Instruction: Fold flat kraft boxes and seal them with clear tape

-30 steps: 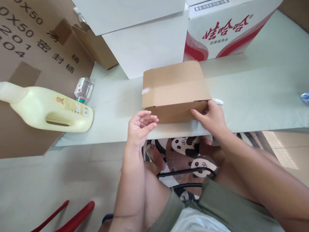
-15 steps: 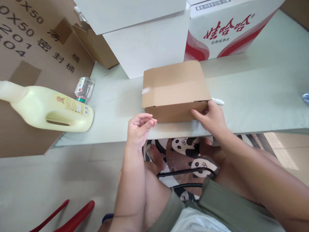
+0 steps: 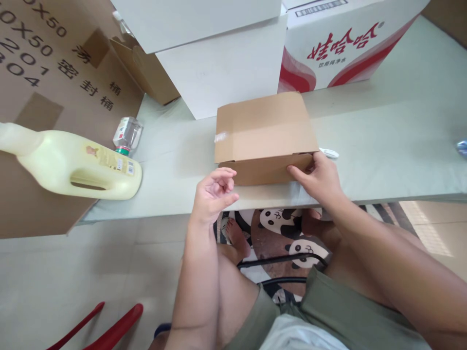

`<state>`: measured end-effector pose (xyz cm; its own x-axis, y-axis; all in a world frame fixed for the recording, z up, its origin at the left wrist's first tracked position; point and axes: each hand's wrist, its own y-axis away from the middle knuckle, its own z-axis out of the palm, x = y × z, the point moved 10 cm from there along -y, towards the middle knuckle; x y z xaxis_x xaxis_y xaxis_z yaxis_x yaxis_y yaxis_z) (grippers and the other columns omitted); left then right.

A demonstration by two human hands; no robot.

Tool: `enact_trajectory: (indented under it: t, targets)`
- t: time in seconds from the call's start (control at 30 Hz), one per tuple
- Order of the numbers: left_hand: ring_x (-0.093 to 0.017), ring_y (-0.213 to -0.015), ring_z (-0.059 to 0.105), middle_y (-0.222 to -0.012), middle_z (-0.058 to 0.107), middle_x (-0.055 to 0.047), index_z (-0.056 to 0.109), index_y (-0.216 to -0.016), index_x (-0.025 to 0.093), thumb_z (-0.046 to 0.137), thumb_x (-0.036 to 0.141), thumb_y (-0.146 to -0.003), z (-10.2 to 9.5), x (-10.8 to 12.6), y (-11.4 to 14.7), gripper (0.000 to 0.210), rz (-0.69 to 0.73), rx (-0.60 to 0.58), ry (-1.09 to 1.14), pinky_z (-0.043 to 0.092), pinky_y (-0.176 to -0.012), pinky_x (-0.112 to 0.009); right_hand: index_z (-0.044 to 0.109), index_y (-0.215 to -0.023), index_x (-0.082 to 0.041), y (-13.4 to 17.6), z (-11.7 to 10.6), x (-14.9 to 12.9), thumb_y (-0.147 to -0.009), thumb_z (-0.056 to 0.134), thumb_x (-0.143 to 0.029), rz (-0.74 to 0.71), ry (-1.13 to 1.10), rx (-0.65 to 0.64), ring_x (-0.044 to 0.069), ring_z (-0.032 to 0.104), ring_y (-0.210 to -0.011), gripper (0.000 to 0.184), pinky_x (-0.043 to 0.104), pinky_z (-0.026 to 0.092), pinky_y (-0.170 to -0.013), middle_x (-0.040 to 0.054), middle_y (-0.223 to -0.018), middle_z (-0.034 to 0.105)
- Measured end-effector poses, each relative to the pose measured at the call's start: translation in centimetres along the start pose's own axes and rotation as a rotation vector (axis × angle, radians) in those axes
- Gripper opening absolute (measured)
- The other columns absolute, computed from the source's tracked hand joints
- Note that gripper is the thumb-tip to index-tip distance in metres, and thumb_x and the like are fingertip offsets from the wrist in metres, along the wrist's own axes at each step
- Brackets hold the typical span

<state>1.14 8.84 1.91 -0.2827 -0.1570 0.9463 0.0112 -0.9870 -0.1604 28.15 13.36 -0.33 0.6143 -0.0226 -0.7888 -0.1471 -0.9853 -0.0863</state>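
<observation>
A closed brown cardboard box (image 3: 268, 126) sits on the pale green tablecloth near the table's front edge, with a bit of clear tape on its left end. My right hand (image 3: 319, 177) grips the box's front right corner, thumb on the front face; its other fingers are largely hidden behind the corner. By the front left corner, my left hand (image 3: 215, 194) is raised with nothing in it, its thumb apart from the curled fingers. Just right of the box, a small white object (image 3: 329, 153) pokes out, too little of it showing to name.
Behind the box stand a white carton (image 3: 226, 68) and a white-and-red carton (image 3: 335, 53). On the left are a pale yellow jug (image 3: 54, 160), a clear bottle (image 3: 127, 133) and a large brown carton (image 3: 36, 102). Red legs (image 3: 116, 325) show at lower left.
My left hand's thumb and fingers have parted from a near pinch. The right hand and the cardboard box have stayed in place.
</observation>
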Motion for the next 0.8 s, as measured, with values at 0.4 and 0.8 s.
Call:
enact_trajectory:
  t: [0.4,0.8]
  targets:
    - [-0.01,-0.069,0.061,-0.071,0.067,0.001,0.07,-0.072,0.021,0.072,0.024,-0.079,-8.4,-1.1,0.8,0.008,-0.003,0.662,-0.271,0.046,-0.064,-0.019,0.045,-0.072,-0.025,0.4,-0.4,-0.5,-0.079,0.056,-0.045,-0.019,-0.113,-0.007,0.019,0.052,-0.066,0.024,0.034,0.043,-0.061,0.0025,-0.071,0.056]
    - [-0.023,-0.088,0.072,-0.092,0.075,-0.009,0.069,-0.104,0.018,0.078,0.055,-0.074,-4.1,-3.1,-1.1,0.049,-0.017,0.308,-0.281,0.056,-0.075,-0.03,0.044,-0.063,-0.024,0.1,-1.8,1.3,-0.092,0.046,-0.053,-0.021,-0.419,0.128,0.018,0.05,-0.066,0.041,0.032,0.041,-0.06,0.0005,-0.065,0.048]
